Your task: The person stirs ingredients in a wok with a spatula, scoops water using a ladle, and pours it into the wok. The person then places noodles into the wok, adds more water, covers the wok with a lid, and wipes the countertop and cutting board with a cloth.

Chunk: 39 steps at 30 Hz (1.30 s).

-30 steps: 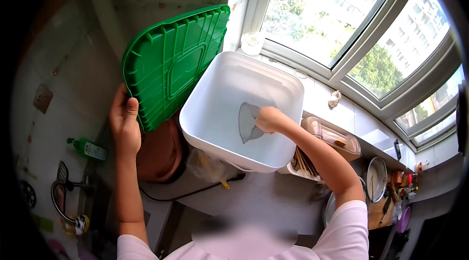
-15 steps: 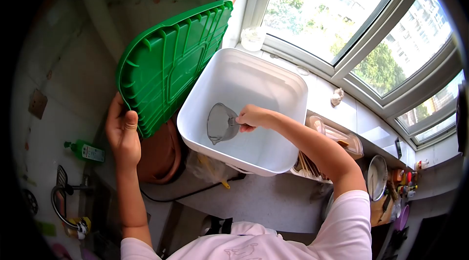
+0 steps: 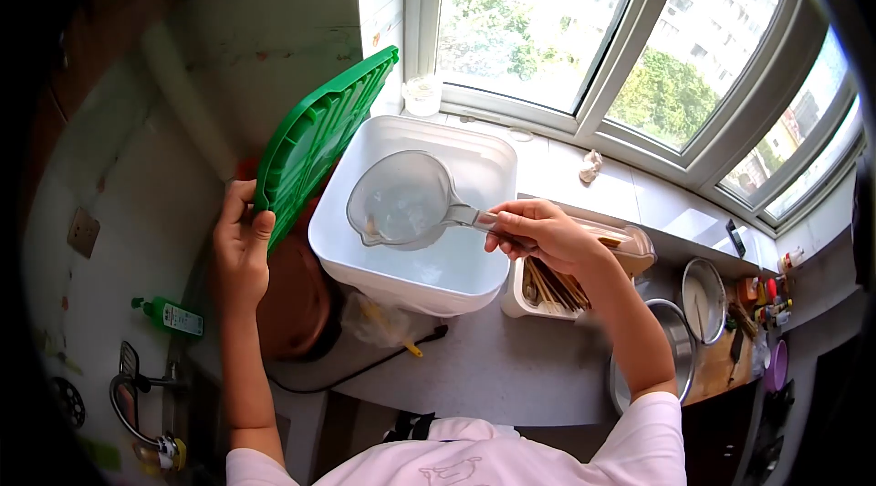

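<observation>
A green ribbed lid [image 3: 319,144] stands tilted up at the left of a large white bin [image 3: 420,290]. My left hand [image 3: 242,249] grips the lid's lower left edge, thumb on the ribbed side. Over the bin's opening, my right hand [image 3: 547,235] is closed round the handle of a translucent grey scoop [image 3: 401,198] with a small spout. Something pale and see-through shows in or through the scoop; I cannot make out what. The scoop's bowl hides part of the bin's inside.
A brown pot [image 3: 294,303] and a plastic bag [image 3: 372,322] sit beside the bin. To the right are a chopstick tray [image 3: 518,303], metal bowls [image 3: 677,340] and a cutting board [image 3: 716,372]. Garlic [image 3: 590,167] lies on the windowsill. A green bottle [image 3: 173,316] is at the left.
The scoop has come up from inside the bin to above its opening, held by my right hand. The lid now appears more edge-on, and the whole view has shifted.
</observation>
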### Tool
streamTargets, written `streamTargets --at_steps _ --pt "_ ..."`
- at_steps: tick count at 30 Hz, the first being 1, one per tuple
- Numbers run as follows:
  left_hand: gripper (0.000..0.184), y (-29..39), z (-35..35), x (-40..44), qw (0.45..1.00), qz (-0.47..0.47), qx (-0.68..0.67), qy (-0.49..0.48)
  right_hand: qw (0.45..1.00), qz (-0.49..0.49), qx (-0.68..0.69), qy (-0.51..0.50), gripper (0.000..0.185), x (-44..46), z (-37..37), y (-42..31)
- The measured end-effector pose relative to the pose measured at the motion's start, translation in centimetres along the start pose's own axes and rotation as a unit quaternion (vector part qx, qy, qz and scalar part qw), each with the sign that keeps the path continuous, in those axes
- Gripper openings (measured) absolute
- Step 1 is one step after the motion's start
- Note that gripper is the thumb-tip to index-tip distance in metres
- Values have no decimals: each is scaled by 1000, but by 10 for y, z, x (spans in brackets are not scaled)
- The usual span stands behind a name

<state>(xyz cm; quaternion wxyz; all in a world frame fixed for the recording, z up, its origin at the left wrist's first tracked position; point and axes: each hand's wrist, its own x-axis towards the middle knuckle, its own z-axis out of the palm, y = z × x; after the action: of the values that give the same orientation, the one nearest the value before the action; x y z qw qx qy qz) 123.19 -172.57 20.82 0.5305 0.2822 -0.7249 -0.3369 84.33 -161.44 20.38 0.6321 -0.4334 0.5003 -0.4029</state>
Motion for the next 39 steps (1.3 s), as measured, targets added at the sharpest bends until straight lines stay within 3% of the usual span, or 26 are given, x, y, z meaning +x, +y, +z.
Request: streamTargets --at_steps 7,10,20,27,30,33,36,39 --pt "20 27 51 0 988 94 109 -50 980 -135 123 80 36 -114 11 34" --pt "21 21 78 -8 965 186 169 -71 970 -160 119 138 38 -165 24 46" --pt "26 -18 134 -56 924 279 198 -172 880 -188 151 409 45 -311 108 125" --pt "28 -16 133 -64 926 246 180 -224 810 -208 171 521 54 -371 156 167" --pt "33 -13 130 -65 910 220 236 -259 778 -224 191 555 53 -396 166 182" --pt "41 26 150 -88 889 282 305 -192 746 -253 210 579 55 -430 172 205" --pt "47 56 186 -128 907 247 259 -221 712 -275 224 606 55 -469 176 227" --pt "39 87 241 -175 905 261 185 -282 674 -280 226 645 56 -514 180 247"
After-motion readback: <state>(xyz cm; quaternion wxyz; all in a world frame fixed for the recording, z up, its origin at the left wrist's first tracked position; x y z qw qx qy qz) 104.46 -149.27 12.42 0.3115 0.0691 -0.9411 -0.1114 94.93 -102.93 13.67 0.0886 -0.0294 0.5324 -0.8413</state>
